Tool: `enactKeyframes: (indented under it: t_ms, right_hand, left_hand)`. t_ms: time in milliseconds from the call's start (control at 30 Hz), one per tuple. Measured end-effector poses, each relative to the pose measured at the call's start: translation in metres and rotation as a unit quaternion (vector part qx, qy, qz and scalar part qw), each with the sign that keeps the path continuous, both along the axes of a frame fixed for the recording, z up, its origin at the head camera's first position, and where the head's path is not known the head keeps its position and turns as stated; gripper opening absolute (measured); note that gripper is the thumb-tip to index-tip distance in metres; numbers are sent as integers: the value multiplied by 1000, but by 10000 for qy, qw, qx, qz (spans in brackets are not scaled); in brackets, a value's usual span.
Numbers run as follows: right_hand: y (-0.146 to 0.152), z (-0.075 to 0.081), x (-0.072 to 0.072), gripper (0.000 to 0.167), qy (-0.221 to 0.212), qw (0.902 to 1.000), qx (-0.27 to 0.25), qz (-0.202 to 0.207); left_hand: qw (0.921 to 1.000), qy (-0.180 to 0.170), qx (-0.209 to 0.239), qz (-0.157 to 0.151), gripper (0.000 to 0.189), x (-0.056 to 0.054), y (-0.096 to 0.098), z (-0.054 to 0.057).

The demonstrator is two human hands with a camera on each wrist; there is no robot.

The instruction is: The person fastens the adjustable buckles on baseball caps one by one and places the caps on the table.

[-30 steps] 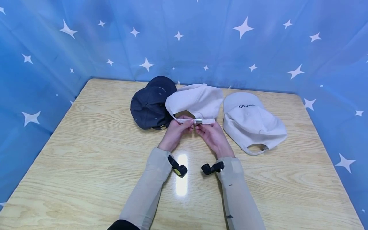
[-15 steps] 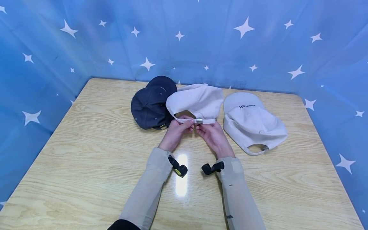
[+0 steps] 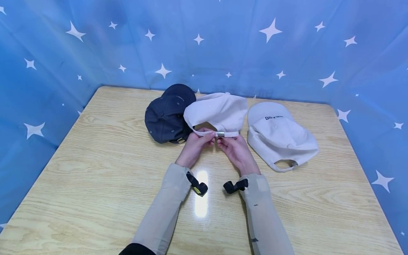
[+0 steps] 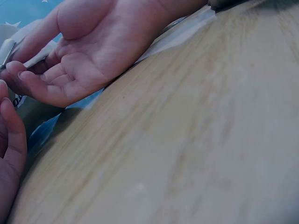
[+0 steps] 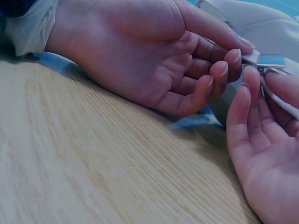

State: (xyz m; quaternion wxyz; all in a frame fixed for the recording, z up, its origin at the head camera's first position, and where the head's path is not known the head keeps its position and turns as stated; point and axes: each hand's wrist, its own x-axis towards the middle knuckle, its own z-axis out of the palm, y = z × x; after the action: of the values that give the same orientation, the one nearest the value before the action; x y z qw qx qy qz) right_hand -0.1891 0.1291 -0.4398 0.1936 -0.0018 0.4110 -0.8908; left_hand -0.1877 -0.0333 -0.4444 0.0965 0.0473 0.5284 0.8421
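Note:
A white baseball cap [image 3: 220, 109] sits mid-table, its back opening turned toward me. Its adjustable strap [image 3: 231, 134] carries a metal buckle [image 3: 220, 134], which shows as a shiny bar in the right wrist view [image 5: 271, 60]. My left hand [image 3: 197, 145] pinches the strap just left of the buckle, thumb on top. On the other side, my right hand [image 3: 234, 148] pinches the strap at the buckle from below, its thumb partly hidden by the strap. In the left wrist view the right hand [image 4: 98, 46] shows its palm, with the lower fingers loosely curled.
A dark navy cap [image 3: 164, 118] lies against the white cap's left side. To the right rests an off-white cap [image 3: 280, 136] with dark lettering on its front. The wooden table [image 3: 95, 170] ends at a blue curtain with white stars [image 3: 223, 46].

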Motion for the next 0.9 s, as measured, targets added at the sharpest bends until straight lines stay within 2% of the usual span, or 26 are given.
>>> enactKeyframes:
  t_ms: [467,900]
  right_hand:
    - [0,1,0,19,-59,9999,132,-18]
    - [0,1,0,21,-95,9999,39,-33]
  left_hand:
    - [10000,4,-58,-30,17,0,0,-1]
    - [10000,54,-68,-39,16,0,1,1]
